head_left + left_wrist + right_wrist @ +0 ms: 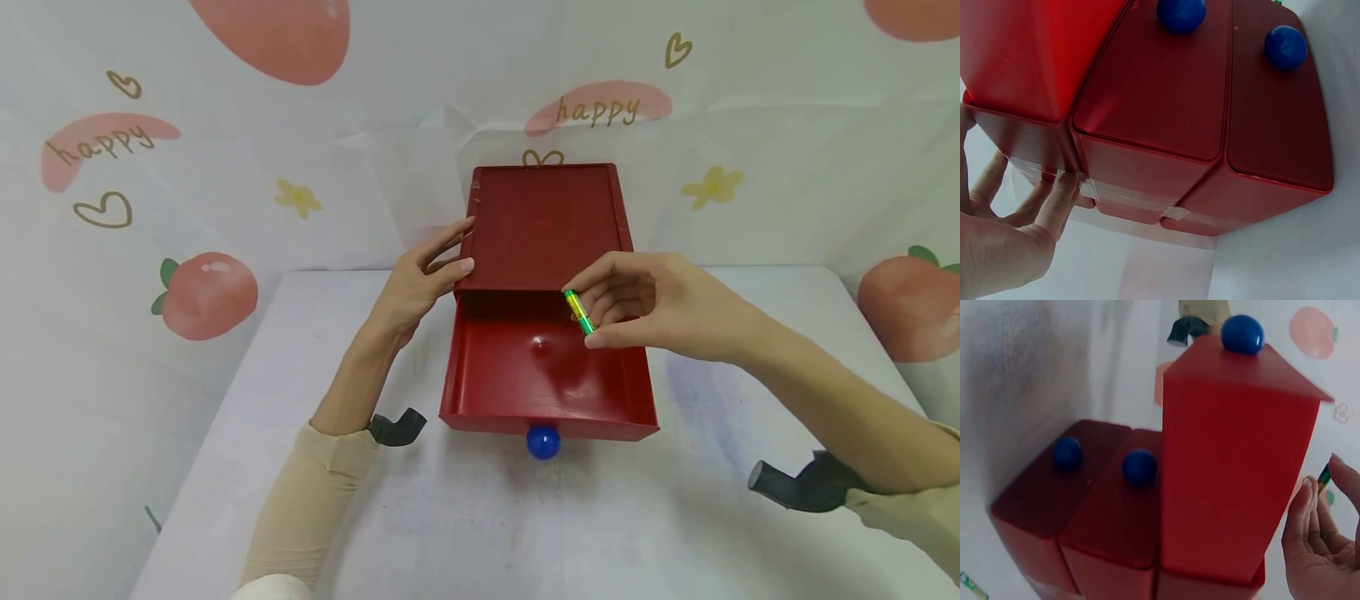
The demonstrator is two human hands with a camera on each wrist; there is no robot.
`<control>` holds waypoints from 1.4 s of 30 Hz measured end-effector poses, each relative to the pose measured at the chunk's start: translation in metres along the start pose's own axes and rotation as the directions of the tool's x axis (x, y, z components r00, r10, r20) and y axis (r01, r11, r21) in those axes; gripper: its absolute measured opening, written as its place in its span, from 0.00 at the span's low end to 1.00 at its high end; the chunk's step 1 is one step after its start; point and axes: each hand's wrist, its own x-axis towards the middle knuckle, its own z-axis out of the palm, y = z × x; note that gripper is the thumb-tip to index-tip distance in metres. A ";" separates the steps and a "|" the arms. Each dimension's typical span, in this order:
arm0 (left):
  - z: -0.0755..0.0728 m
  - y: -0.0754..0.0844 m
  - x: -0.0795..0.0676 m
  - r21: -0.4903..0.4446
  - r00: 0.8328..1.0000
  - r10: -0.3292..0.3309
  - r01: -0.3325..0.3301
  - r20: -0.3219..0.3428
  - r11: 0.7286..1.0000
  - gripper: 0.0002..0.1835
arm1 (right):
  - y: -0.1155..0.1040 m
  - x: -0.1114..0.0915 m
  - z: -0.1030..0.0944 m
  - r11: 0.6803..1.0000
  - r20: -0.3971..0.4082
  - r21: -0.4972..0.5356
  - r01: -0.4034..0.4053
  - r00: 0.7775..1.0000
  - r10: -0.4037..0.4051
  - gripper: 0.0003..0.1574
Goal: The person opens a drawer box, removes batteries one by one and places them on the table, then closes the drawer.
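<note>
A red drawer cabinet stands on the table, its top drawer pulled out and a blue knob on the drawer's front. My right hand pinches a green and yellow battery between thumb and fingertips, above the pulled-out drawer and apart from it. The battery also shows in the right wrist view. On the cabinet's left side rests my left hand, its fingers fairly straight. The left wrist view shows those fingers against the side wall, near clear tape.
Below the top drawer are two closed drawers with blue knobs. A second battery lies on the table beside the cabinet. Behind the white table hangs a patterned sheet. Each forearm carries a black mount.
</note>
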 end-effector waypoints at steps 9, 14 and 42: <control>0.001 -0.001 0.001 -0.002 1.000 -0.004 0.004 -0.001 1.000 0.30 | 0.014 -0.010 -0.018 1.000 -0.078 0.003 -0.027 0.997 0.028 0.25; 0.001 0.000 0.001 0.004 1.000 -0.003 0.003 0.000 1.000 0.30 | 0.022 -0.014 -0.026 1.000 -0.098 -0.003 -0.029 0.995 0.028 0.25; 0.000 -0.001 0.000 -0.004 1.000 0.006 -0.006 0.002 1.000 0.30 | 0.064 -0.032 -0.051 0.995 -0.153 0.051 -0.091 0.983 0.098 0.26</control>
